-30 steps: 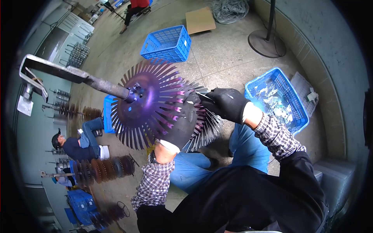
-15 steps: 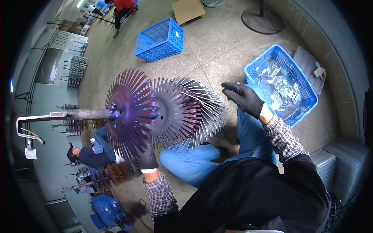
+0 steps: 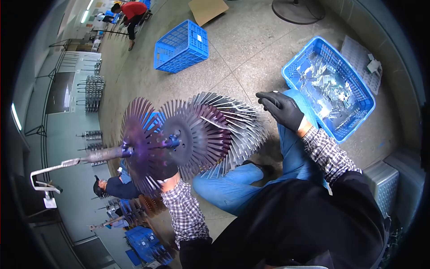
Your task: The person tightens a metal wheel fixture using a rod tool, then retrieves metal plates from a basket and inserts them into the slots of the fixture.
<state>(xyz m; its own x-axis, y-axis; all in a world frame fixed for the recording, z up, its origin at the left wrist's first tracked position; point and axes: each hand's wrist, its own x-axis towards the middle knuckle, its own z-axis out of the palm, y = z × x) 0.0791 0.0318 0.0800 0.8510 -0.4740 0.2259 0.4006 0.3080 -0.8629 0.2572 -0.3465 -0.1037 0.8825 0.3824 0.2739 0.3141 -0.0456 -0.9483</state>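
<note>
A hanging metal rack crosses the middle left: a central rod (image 3: 104, 154) with a bent hook end carries several round discs of radiating slats. The nearest disc is purplish (image 3: 142, 139); a greyer disc (image 3: 186, 145) follows, and thin silvery strips (image 3: 244, 127) fan out at the far end. My left hand (image 3: 166, 169), black-gloved, reaches up among the discs, its fingers hidden behind the slats. Out to the right of the strips is my right hand (image 3: 284, 110), also gloved, fingers bent together; a small pale speck shows at its upper edge, too small to name.
A blue basket (image 3: 365, 112) of shiny flat scraps stands by my right knee, beside a clear plastic tray (image 3: 351, 51). Another blue crate (image 3: 197, 47) and cardboard (image 3: 208, 9) lie farther off. Co-workers, one in a red top (image 3: 134, 9), and loaded racks (image 3: 94, 92) are at the left.
The view has shifted slightly, and the rack has turned so gaps between the discs show wider. My left hand has moved deeper among the discs. My right hand stays near the strips' end.
</note>
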